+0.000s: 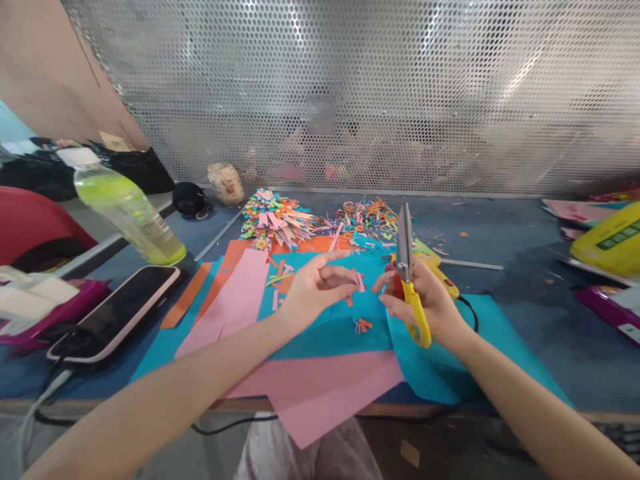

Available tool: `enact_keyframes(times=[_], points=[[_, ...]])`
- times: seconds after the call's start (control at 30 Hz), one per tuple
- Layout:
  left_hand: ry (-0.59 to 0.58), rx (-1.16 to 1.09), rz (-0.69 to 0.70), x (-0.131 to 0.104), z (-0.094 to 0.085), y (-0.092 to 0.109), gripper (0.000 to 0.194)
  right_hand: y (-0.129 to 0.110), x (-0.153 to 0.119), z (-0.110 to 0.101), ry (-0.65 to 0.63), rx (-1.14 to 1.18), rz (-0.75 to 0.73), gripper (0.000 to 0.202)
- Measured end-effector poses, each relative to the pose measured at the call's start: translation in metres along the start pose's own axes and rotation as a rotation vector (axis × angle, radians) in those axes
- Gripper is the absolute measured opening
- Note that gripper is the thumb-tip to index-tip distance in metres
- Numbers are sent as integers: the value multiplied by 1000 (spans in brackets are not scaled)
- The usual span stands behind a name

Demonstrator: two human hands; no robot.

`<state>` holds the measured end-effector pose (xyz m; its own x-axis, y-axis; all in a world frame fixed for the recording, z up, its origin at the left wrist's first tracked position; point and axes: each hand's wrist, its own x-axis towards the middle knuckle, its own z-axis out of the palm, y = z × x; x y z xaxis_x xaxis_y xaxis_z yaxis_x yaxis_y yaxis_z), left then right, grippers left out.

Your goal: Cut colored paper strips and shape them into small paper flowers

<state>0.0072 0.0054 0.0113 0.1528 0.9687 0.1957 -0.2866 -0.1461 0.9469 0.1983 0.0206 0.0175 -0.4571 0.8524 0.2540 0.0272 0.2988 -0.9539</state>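
Between the thumb and fingertips of my left hand is a small pink paper strip. My right hand has its fingers round a pair of scissors with yellow handles, the blades pointing up and away from me. Below both hands lie a blue paper sheet and a pink paper sheet. A little orange fringed paper piece rests on the blue one. Partly behind my right hand is a yellow tool with a black cord.
A pile of folded paper pieces and a heap of paper scraps stand at the back, before a perforated metal panel. To the left are a drink bottle, a phone and a jar. A yellow package lies right.
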Motion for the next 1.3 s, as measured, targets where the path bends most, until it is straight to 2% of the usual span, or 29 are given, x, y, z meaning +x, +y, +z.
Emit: enact_keyframes(times=[0.13, 0.3, 0.5, 0.9, 1.0, 1.13, 1.3], points=[[-29, 26, -52, -3, 3, -8, 62, 7, 2, 0, 7, -2, -17, 33], [-92, 70, -67, -7, 6, -12, 57, 13, 1, 1, -34, -6, 8, 37], [-138, 75, -57, -8, 8, -13, 53, 17, 1, 4, -23, -64, 5, 38], [-8, 156, -20, -8, 3, -7, 40, 12, 0, 3, -16, -84, -22, 31], [-32, 175, -49, -9, 3, -9, 41, 13, 0, 3, -5, -59, -18, 33], [-120, 167, -157, -11, 3, -14, 35, 14, -1, 2, -12, -38, -8, 35], [-34, 141, -82, -9, 3, -13, 28, 10, -1, 4, -26, -65, -6, 31]])
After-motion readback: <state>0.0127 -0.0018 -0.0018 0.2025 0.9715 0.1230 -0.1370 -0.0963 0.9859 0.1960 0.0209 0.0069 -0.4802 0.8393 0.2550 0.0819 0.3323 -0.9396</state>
